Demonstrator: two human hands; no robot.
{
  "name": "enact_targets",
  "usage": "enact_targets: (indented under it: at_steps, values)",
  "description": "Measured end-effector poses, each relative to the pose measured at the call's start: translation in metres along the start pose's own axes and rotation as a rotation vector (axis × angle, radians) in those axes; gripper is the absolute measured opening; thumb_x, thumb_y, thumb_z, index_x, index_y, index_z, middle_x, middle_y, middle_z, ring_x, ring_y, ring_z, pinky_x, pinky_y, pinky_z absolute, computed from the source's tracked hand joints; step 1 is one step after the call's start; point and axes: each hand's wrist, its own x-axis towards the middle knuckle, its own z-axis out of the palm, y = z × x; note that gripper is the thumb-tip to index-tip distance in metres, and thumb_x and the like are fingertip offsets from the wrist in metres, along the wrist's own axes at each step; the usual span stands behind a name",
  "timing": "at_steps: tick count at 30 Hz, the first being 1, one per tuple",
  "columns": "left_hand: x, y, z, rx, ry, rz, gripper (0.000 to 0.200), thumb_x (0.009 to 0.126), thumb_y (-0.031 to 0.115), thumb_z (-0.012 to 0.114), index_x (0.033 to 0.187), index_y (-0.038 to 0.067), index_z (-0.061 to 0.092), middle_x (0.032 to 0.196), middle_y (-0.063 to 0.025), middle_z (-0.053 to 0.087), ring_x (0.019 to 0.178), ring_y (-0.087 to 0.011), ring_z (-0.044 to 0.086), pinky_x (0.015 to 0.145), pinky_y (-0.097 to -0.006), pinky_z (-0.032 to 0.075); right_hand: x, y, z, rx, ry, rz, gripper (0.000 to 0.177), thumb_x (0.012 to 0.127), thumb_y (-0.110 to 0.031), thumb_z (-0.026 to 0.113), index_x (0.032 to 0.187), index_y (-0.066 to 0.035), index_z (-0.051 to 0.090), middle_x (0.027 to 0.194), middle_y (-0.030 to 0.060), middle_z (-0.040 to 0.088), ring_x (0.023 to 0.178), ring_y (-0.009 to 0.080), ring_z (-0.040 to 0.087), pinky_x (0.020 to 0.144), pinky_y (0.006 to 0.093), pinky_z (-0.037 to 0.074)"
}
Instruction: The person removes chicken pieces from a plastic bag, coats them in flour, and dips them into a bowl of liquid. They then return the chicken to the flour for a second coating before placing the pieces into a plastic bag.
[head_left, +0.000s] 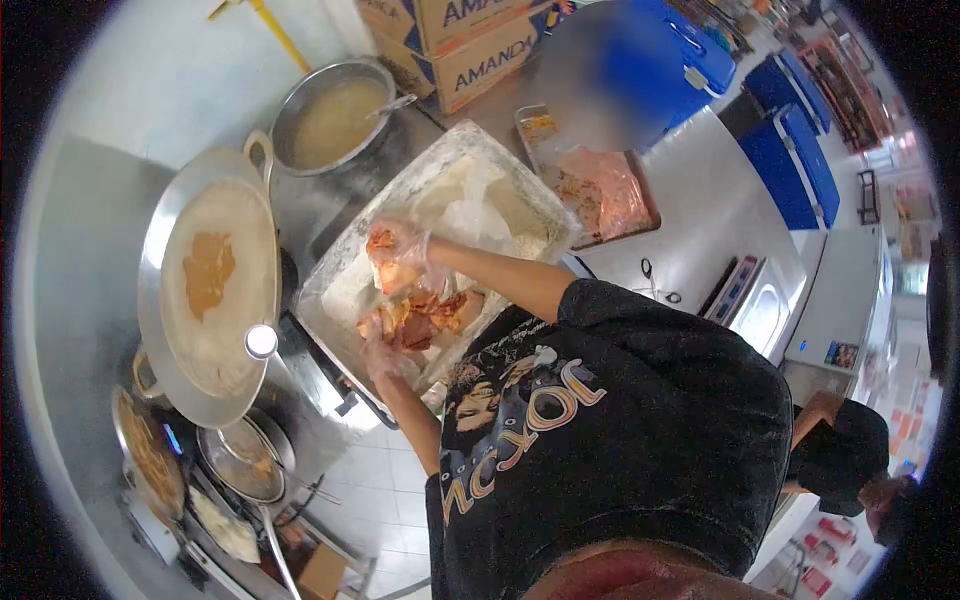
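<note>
1. My right hand (398, 248), in a clear glove, is pinched around an orange-red piece (397, 278); the fingers curl over its far end, likely because the coating makes it slippery.
2. My left hand (380, 350), also gloved, is closed on the near-left edge of a ragged clump (425, 320) of the same food. I cannot tell where my thumb sits beneath it.
3. Both hands are inside the rim of the pale tub (468, 130), probably so the white powder (340, 295) that drops lands back in it. Beyond my right hand, toward its right, lies something white and translucent (478, 215), a bag or a bowl.
4. Ahead and left of my hands is the wide pan (155, 280); ahead and slightly right is the metal bowl (281, 128) of pale liquid, a utensil handle (395, 104) leaning over its rim. Both seem set within a short reach.
5. Right of my right hand, the tray (657, 212) holds pink meat (612, 190) under clear plastic, with scissors (650, 280) nearer my body, apart from the powder.
6. The piece in my right hand points back toward my left hand, its long axis running away from me and back.
7. The clump's long axis runs crosswise, from my left fingers rightward, its right end slightly nearer me.
</note>
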Motion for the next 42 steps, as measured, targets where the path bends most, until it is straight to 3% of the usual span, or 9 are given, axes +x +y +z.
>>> enact_targets:
  at_steps: [5,7,10,13,18,25,30,34,42]
  values:
    - [-0.027,0.023,0.016,0.157,0.1,0.027,0.038,0.083,0.019,0.07,0.115,0.005,0.053,0.105,-0.0087,0.06,0.085,-0.0203,0.062,0.06,-0.0282,0.054,0.003,0.008,0.017,-0.098,0.027,0.006,0.042,0.074,-0.027,0.076,0.107,-0.009,0.058,0.097,0.0104,0.064,0.092,0.0219,0.061,0.081,0.0324,0.049]
    - [-0.015,0.016,0.004,0.189,0.037,0.126,0.04,0.083,0.014,0.069,0.116,0.0,0.05,0.102,-0.0086,0.06,0.076,-0.0183,0.06,0.06,-0.0281,0.051,-0.007,-0.034,0.018,-0.715,0.188,-0.215,0.051,0.074,-0.035,0.075,0.114,-0.011,0.056,0.102,0.0126,0.064,0.096,0.0241,0.061,0.081,0.0346,0.05]
    - [0.028,0.008,-0.026,1.004,-0.258,0.339,0.043,0.083,0.011,0.068,0.118,0.001,0.044,0.103,-0.0088,0.058,0.08,-0.0169,0.058,0.064,-0.031,0.051,-0.02,-0.124,0.012,-0.611,-0.374,0.106,0.065,0.074,-0.045,0.072,0.126,-0.013,0.049,0.12,0.0145,0.056,0.109,0.0279,0.054,0.087,0.0383,0.048]
    - [-0.013,0.038,0.023,0.825,-0.255,0.404,0.044,0.081,0.005,0.067,0.115,0.003,0.039,0.106,-0.0101,0.056,0.088,-0.0176,0.059,0.067,-0.0291,0.052,-0.024,-0.103,0.024,-0.26,-0.806,0.423,0.072,0.075,-0.049,0.07,0.133,-0.014,0.043,0.133,0.0148,0.046,0.119,0.0314,0.047,0.093,0.0403,0.046]
    - [-0.026,0.028,0.047,0.21,-0.076,0.527,0.038,0.085,0.011,0.065,0.116,0.002,0.044,0.111,-0.0114,0.057,0.091,-0.018,0.059,0.074,-0.0297,0.053,-0.051,-0.056,0.025,0.003,-0.574,0.111,0.08,0.076,-0.051,0.07,0.139,-0.015,0.035,0.132,0.0124,0.047,0.12,0.0282,0.046,0.097,0.0369,0.043]
    - [-0.042,0.03,0.044,-0.211,-0.091,0.393,0.035,0.098,0.022,0.047,0.125,0.0,0.049,0.118,-0.0111,0.056,0.104,-0.0185,0.056,0.088,-0.0318,0.049,-0.046,-0.065,0.034,0.651,-0.453,0.518,0.057,0.089,-0.019,0.063,0.135,-0.003,0.036,0.125,0.0084,0.049,0.111,0.0164,0.05,0.091,0.0285,0.046]
    - [-0.057,0.045,0.04,-0.104,-0.174,0.359,0.035,0.099,0.023,0.044,0.126,0.001,0.048,0.113,-0.01,0.059,0.101,-0.0187,0.059,0.086,-0.0328,0.05,-0.036,-0.064,0.015,0.437,-0.698,0.433,0.056,0.087,-0.024,0.065,0.133,-0.003,0.039,0.119,0.008,0.052,0.106,0.0182,0.052,0.083,0.0321,0.048]
    - [-0.071,0.045,0.034,-0.514,-0.288,-0.086,0.043,0.094,0.04,0.049,0.118,0.004,0.054,0.103,-0.0089,0.062,0.087,-0.0198,0.061,0.073,-0.0322,0.051,-0.035,-0.07,0.025,0.199,-0.695,0.243,0.054,0.089,-0.022,0.063,0.132,0.001,0.04,0.12,0.009,0.053,0.105,0.0169,0.052,0.087,0.0303,0.046]
    - [-0.065,0.02,0.016,-0.501,-0.287,0.006,0.033,0.094,0.037,0.05,0.111,0.01,0.055,0.092,-0.007,0.063,0.067,-0.0174,0.059,0.056,-0.0309,0.05,-0.042,-0.105,0.035,-0.07,-0.882,0.061,0.04,0.09,-0.028,0.06,0.118,0.0,0.053,0.104,0.0098,0.062,0.091,0.0136,0.057,0.079,0.0301,0.049]
